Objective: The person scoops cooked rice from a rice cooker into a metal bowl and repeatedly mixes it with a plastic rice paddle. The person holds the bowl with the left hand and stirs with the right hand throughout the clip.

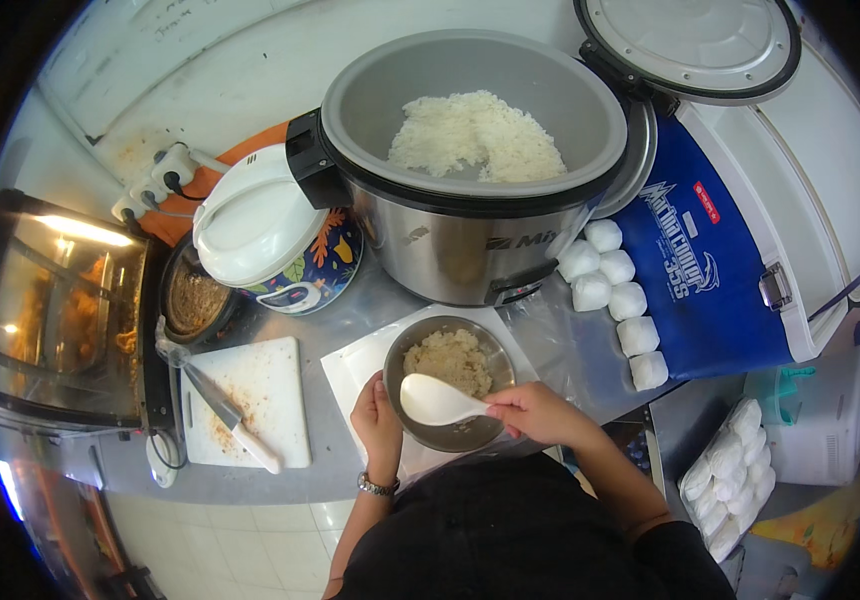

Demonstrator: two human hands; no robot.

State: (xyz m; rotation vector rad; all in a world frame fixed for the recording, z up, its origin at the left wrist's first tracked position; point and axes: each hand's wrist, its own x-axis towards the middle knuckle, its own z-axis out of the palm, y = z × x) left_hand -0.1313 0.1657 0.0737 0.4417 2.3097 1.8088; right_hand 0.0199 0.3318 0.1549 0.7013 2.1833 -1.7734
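Note:
My left hand (379, 421) grips the left rim of a stainless steel bowl (448, 439). In my right hand (538, 414) is a white rice paddle (433, 399), its blade over the cooked rice (460, 358) in the bowl; whether it touches the rice I cannot tell. Under the bowl lie white paper sheets (347, 367). Just behind stands a large steel rice cooker (437, 255), its lid raised, with white rice (475, 139) inside.
Left: a cutting board (283, 405) with a knife (223, 409), a stone mortar (193, 304), a white-lidded food container (261, 217) and a lit display case (69, 315). Right: several white wrapped bundles (627, 301) beside a blue-and-white cooler box (722, 315); more bundles (730, 472) sit lower.

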